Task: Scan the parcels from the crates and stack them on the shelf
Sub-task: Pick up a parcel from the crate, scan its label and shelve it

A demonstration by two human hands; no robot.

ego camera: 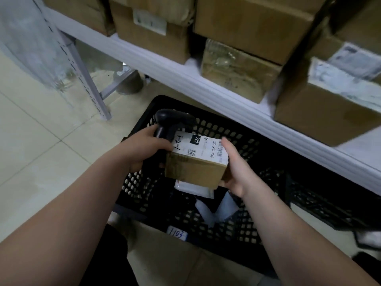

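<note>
While the left hand (144,149) curls round the scanner (171,122) and braces the parcel (195,162) above the crate (257,145) — the right hand (235,172) clasping its other end — that divided grip looks weak; it could drop before reaching the shelf (185,79).

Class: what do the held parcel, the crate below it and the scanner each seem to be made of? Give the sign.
Parcel: brown cardboard, matt, with a white printed paper label on top.
Crate: probably moulded plastic, black, its walls a regular lattice of holes.
Scanner: likely hard plastic, black, smooth rounded head with a faint sheen.
</note>
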